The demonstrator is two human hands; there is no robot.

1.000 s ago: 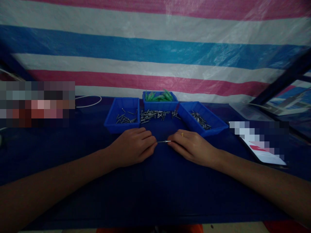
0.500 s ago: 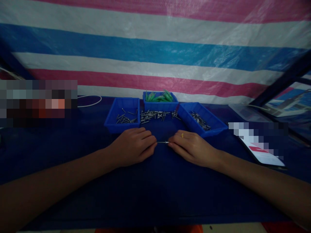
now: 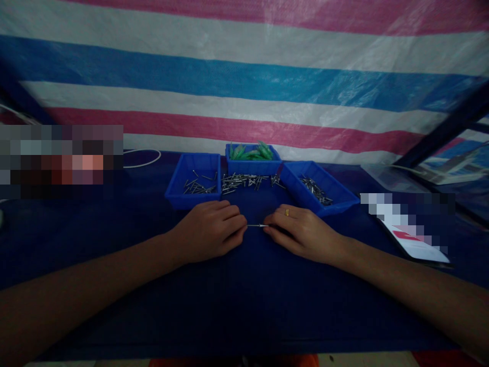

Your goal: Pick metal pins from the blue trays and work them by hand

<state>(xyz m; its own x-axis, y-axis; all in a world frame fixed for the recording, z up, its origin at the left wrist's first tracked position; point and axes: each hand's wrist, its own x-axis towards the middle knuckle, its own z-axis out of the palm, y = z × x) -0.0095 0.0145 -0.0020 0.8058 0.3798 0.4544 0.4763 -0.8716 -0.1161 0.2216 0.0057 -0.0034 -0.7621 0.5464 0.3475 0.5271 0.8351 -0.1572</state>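
Between my two hands a thin silvery blind rivet (image 3: 255,225) lies level, its wider flange towards the right. My left hand (image 3: 214,229) is closed, thumb and fingers pinching the rivet's thin end. At the other end the fingertips of my right hand (image 3: 303,229), which wears a gold ring, meet around the rivet's head; a dark gap shows behind the fingertips. Just beyond my hands, a loose pile of similar rivets (image 3: 244,181) lies on the dark blue table (image 3: 244,300).
A blue bin (image 3: 171,196) with some rivets stands left of the pile, another blue bin (image 3: 342,196) with rivets right. Behind is a blue bin (image 3: 254,165) of green bundles. A phone (image 3: 424,247) lies at the right. A striped sheet (image 3: 244,76) hangs behind.
My right fingertips have parted slightly at the rivet's head, showing a gap between thumb and fingers. My left hand stays as it was.
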